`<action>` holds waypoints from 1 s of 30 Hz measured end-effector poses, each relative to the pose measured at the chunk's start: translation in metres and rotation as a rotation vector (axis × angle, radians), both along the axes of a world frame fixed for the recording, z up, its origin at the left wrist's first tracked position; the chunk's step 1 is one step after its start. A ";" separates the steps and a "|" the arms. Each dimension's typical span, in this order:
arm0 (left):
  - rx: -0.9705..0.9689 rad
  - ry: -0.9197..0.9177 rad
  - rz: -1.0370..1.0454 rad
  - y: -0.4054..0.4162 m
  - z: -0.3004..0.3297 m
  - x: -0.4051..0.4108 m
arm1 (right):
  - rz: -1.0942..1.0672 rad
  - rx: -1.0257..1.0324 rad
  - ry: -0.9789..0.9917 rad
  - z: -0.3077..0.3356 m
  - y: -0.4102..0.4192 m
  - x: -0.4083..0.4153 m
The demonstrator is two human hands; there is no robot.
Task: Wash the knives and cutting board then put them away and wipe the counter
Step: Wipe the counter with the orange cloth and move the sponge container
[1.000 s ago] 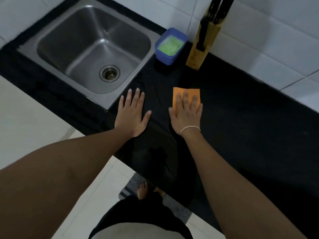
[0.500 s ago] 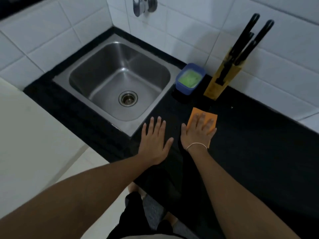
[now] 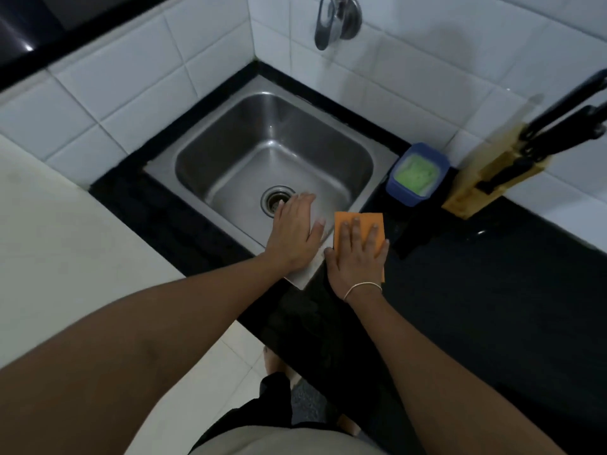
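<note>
The knives (image 3: 558,126) stand in the wooden block (image 3: 489,182), blades hidden, handles slanting up right and cut off by the frame edge. The right hand (image 3: 356,257) covers the near half of the orange cloth (image 3: 358,221), fingers straight, pressing it flat on the black counter (image 3: 476,290); its long axis runs away from the person. The left hand (image 3: 294,234) rests flat on the sink (image 3: 230,126) rim, just beside
</note>
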State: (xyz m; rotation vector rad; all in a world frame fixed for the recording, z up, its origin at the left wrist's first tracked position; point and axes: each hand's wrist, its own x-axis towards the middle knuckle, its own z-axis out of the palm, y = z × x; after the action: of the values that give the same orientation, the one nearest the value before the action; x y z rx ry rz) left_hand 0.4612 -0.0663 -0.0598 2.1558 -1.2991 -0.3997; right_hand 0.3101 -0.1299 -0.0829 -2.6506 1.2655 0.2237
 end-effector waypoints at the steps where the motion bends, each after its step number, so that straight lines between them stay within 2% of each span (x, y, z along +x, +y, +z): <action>1: -0.003 0.001 -0.005 0.000 0.000 0.004 | 0.014 -0.006 -0.003 0.000 -0.002 0.002; 8: -0.011 0.034 0.005 0.003 0.003 0.029 | 0.212 -0.022 -0.092 0.006 -0.017 0.016; 14: -0.061 0.092 0.007 0.001 0.017 0.036 | 0.270 0.065 -0.038 0.014 -0.024 0.040; 16: -0.049 0.177 0.023 0.001 0.024 0.040 | 0.302 0.067 0.001 0.019 -0.024 0.049; 19: 0.044 0.401 0.074 -0.001 0.033 0.048 | 0.306 0.089 0.011 0.030 -0.023 0.058; 24: 0.232 0.601 0.147 -0.019 0.056 0.059 | 0.184 0.232 -0.102 0.077 -0.035 0.087; 28: 0.188 0.863 0.180 -0.034 0.089 0.074 | 0.170 0.217 -0.184 0.115 -0.050 0.115; 30: 0.194 0.880 0.129 -0.038 0.108 0.084 | 0.194 0.198 -0.177 0.131 -0.055 0.126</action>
State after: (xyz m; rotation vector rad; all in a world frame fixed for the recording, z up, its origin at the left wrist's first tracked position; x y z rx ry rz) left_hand 0.5455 -0.1039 0.0487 1.8197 -0.6299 -1.2784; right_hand 0.4364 -0.1851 0.0480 -2.5559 0.8845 0.1310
